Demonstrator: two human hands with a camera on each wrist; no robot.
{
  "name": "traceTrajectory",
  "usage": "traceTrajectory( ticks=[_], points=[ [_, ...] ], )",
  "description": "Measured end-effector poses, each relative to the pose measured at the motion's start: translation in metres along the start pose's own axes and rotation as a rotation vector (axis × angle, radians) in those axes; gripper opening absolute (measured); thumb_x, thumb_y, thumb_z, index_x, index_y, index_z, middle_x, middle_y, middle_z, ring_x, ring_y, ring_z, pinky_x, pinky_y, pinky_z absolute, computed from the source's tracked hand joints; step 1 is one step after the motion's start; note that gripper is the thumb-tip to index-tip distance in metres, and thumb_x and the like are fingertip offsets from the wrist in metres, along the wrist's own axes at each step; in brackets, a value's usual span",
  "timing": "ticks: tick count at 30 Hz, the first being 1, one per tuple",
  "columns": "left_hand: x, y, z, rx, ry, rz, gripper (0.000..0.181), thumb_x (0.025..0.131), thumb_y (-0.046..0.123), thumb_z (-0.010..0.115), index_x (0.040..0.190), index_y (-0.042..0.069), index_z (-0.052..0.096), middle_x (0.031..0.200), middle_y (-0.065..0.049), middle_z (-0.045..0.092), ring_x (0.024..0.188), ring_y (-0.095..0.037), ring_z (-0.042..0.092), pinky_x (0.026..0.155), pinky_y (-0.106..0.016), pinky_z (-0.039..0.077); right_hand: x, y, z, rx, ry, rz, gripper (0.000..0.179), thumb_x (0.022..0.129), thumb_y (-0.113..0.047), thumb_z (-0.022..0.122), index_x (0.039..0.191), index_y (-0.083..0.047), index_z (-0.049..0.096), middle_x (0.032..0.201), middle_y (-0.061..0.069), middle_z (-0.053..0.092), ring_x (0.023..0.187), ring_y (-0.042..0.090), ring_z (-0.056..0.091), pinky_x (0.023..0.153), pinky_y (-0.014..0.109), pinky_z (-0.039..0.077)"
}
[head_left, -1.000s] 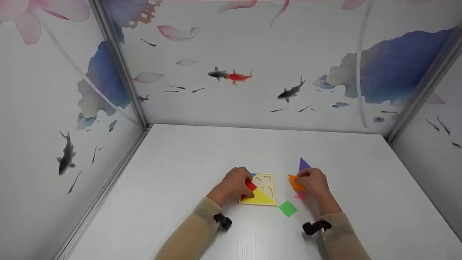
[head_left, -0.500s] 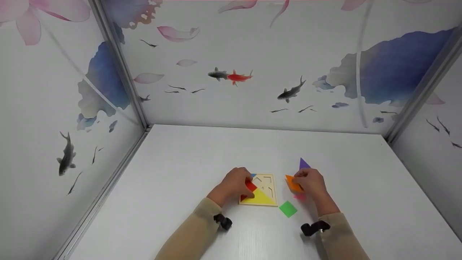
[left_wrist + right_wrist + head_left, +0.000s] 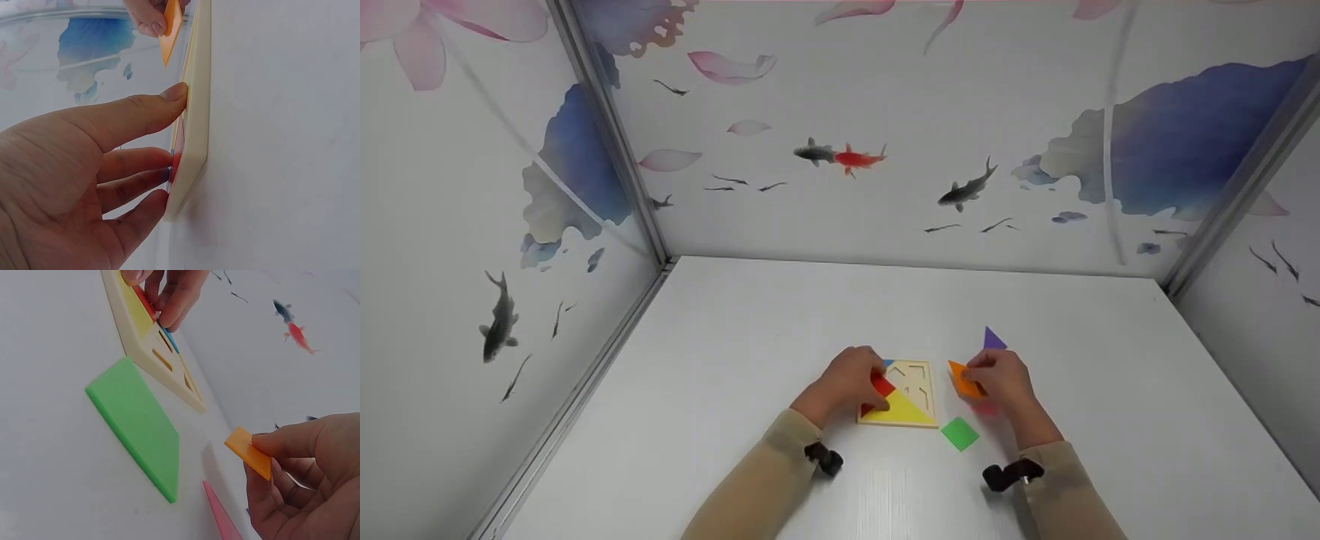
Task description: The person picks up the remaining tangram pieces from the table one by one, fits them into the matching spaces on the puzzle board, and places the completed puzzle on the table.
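Note:
My left hand (image 3: 851, 379) rests its thumb and fingertips on the face of a square wooden tangram board (image 3: 932, 390). Set in the board are a yellow triangle (image 3: 906, 411), a red piece (image 3: 882, 385) and a blue piece (image 3: 889, 364), partly covered by that hand. Recesses show bare at its right side. Between thumb and fingers, my right hand (image 3: 1003, 379) pinches an orange parallelogram tangram piece (image 3: 962, 381), raised above the table in the right wrist view. Under and beside it lie a pink piece (image 3: 222, 513), mostly hidden in the head view, and a purple triangle (image 3: 994, 339).
A green square piece (image 3: 960, 433) lies just off the board's near right corner. Printed panels stand around the white table (image 3: 735, 322) at left, back and right. Dark wrist cameras (image 3: 825, 459) are strapped over both sleeves.
The right hand has carried the orange piece a little to the left, closer to the board. More of the purple triangle is uncovered. The left hand has stayed in place.

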State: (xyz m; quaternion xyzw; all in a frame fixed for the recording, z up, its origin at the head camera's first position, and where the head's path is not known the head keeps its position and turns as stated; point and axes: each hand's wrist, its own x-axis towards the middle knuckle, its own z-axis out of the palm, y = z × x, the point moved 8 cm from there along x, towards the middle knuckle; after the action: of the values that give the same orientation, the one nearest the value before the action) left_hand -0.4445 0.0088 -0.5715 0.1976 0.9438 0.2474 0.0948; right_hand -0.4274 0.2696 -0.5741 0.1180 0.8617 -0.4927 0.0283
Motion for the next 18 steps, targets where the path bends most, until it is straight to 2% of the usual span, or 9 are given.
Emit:
traceTrajectory(
  ticks=[18],
  points=[
    [-0.001,-0.001,-0.001,-0.021,-0.002,0.004,0.051,0.079,0.035,0.094,0.122,0.014,0.077,0.119,0.004,0.065,0.108,-0.016,0.053,0.100,-0.032,0.052,-0.003,-0.002,0.014,0.005,-0.039,0.026,0.009,0.094,-0.010,0.077,0.099,-0.006,0.070,0.108,0.014,0.071,0.088,0.023,0.064,0.075,0.025,0.059]
  ],
)
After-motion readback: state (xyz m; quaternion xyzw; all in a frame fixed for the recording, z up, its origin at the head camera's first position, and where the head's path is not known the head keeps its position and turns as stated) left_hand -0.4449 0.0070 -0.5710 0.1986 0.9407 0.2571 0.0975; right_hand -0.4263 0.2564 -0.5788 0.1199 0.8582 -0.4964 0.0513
